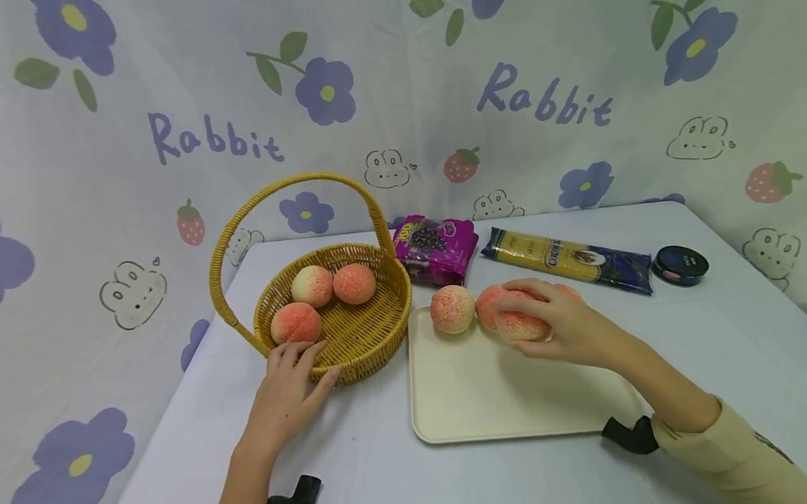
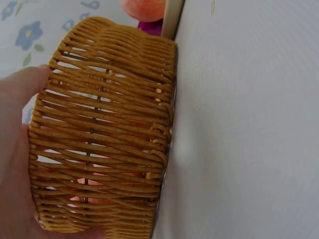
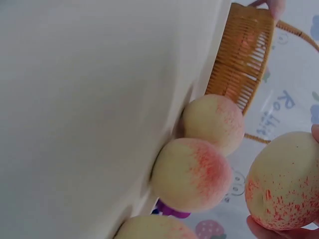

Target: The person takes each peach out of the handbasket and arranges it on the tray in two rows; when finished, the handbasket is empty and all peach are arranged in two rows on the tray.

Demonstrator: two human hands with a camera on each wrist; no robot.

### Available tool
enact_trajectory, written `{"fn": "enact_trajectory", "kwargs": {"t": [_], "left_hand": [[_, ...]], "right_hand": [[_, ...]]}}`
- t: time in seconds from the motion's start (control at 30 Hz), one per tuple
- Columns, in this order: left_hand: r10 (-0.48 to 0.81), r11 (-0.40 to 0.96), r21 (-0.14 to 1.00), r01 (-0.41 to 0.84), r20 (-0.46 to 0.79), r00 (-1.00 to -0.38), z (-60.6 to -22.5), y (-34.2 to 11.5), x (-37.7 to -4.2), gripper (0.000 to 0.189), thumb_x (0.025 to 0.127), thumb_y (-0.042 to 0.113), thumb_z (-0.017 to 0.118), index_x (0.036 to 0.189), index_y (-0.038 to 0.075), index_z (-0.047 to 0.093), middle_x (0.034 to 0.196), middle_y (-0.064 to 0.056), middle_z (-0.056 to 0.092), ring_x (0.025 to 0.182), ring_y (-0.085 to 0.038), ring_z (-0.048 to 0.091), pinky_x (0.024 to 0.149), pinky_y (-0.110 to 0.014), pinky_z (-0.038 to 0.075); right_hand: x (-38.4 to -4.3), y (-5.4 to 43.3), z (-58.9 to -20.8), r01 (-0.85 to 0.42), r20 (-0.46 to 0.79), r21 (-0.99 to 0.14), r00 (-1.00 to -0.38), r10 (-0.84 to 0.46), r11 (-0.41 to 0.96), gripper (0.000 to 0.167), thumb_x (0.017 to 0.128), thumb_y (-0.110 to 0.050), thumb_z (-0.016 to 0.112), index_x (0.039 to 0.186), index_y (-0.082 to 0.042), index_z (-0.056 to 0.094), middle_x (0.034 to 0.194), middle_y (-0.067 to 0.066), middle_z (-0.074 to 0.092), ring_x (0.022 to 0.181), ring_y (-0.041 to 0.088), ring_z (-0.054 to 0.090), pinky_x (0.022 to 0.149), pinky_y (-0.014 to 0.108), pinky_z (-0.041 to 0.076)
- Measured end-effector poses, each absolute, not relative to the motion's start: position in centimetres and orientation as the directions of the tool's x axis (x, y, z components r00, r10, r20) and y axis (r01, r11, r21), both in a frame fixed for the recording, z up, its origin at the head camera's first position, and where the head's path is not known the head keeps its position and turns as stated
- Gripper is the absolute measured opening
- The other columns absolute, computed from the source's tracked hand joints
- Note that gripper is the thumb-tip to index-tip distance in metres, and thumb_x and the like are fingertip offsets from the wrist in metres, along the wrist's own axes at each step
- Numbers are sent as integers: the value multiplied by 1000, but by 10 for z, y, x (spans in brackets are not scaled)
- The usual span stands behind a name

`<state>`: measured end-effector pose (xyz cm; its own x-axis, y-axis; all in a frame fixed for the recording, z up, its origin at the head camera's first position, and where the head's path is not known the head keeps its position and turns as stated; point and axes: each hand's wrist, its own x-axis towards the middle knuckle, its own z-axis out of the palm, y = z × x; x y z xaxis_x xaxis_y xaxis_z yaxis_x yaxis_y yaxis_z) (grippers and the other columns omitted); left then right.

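A white-covered counter [image 1: 374,467] is supporting the whole arrangement. A round, golden-brown wicker basket [image 1: 376,362] with a hooped handle is standing left of a cream rectangular tray [image 1: 486,400]. The left hand [image 1: 286,397] is gripping the basket's rim; the right hand [image 1: 563,323] is gripping a cream peach with red speckles [image 3: 286,179] above the tray. Behind the tray are lying a long blue-and-gold plastic packet [image 1: 568,260], a glossy purple plastic bag [image 1: 435,252] and, beyond its right rear corner, a flat, round black container [image 1: 680,266]. Three pink-and-cream peaches [image 1: 452,309] are resting along the tray's rear edge; three similar ones [image 1: 354,284] are lying in the basket.
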<state>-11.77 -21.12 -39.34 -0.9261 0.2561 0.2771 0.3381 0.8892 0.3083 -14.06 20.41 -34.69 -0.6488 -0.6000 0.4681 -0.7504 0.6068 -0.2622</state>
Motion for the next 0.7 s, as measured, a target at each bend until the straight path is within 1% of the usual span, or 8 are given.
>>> {"fn": "enact_trajectory", "kwargs": {"t": [0.07, 0.17, 0.33, 0.4, 0.57, 0.63, 0.67, 0.7], "left_hand": [[256, 888, 309, 339, 278, -926, -393, -211, -118, 59, 91, 53, 44, 130, 10, 50, 124, -10, 46, 122, -32, 29, 91, -55, 35], [255, 888, 313, 337, 275, -927, -393, -211, -118, 59, 91, 53, 45, 130, 10, 50, 124, -10, 46, 122, -32, 29, 90, -55, 36], [255, 887, 315, 338, 278, -926, -395, -212, -118, 59, 90, 53, 45, 130, 10, 50, 124, -10, 46, 122, -32, 29, 90, -55, 35], [255, 886, 315, 340, 282, -925, -395, -212, -119, 59, 90, 53, 45, 130, 10, 50, 123, -10, 46, 122, -32, 29, 91, -55, 35], [257, 886, 311, 345, 290, -922, -396, -213, -119, 58, 90, 53, 45, 129, 10, 51, 123, -9, 46, 121, -31, 29, 91, -54, 34], [256, 886, 310, 345, 292, -921, -396, -213, -119, 58, 90, 53, 45, 130, 10, 51, 123, -9, 46, 121, -31, 29, 91, -54, 35], [257, 886, 310, 345, 292, -921, -396, -212, -119, 58, 90, 53, 45, 130, 10, 50, 123, -9, 46, 121, -31, 29, 91, -54, 35], [257, 886, 310, 345, 291, -921, -396, -212, -119, 58, 90, 53, 45, 130, 10, 50, 123, -9, 46, 121, -31, 29, 91, -54, 34]], "right_hand": [[-138, 211, -349, -747, 493, -254, -647, -582, 614, 55, 69, -25, 79, 120, -22, 58, 125, 8, 50, 110, 31, 48, 80, 50, 47], [-133, 220, -353, -749, 520, -258, -640, -566, 610, 55, 69, -23, 80, 120, -21, 59, 126, 10, 49, 111, 31, 47, 78, 47, 49], [-127, 233, -360, -752, 534, -262, -635, -558, 605, 58, 67, -20, 81, 120, -21, 59, 127, 6, 48, 114, 25, 46, 77, 40, 51], [-124, 237, -362, -741, 527, -274, -649, -549, 613, 60, 66, -18, 81, 121, -21, 58, 127, 6, 48, 115, 25, 45, 76, 40, 52], [-117, 245, -367, -696, 498, -324, -701, -510, 640, 61, 64, -15, 83, 120, -21, 58, 128, 8, 47, 117, 34, 42, 75, 45, 51], [-114, 247, -369, -682, 493, -336, -715, -495, 650, 61, 64, -14, 83, 120, -21, 59, 128, 8, 48, 117, 35, 43, 75, 46, 51], [-113, 249, -370, -674, 494, -333, -720, -488, 659, 61, 63, -14, 83, 119, -21, 59, 127, 7, 48, 116, 34, 43, 75, 46, 51], [-112, 250, -371, -668, 494, -331, -725, -481, 666, 61, 63, -14, 84, 119, -21, 60, 127, 7, 49, 116, 33, 44, 76, 43, 51]]}}
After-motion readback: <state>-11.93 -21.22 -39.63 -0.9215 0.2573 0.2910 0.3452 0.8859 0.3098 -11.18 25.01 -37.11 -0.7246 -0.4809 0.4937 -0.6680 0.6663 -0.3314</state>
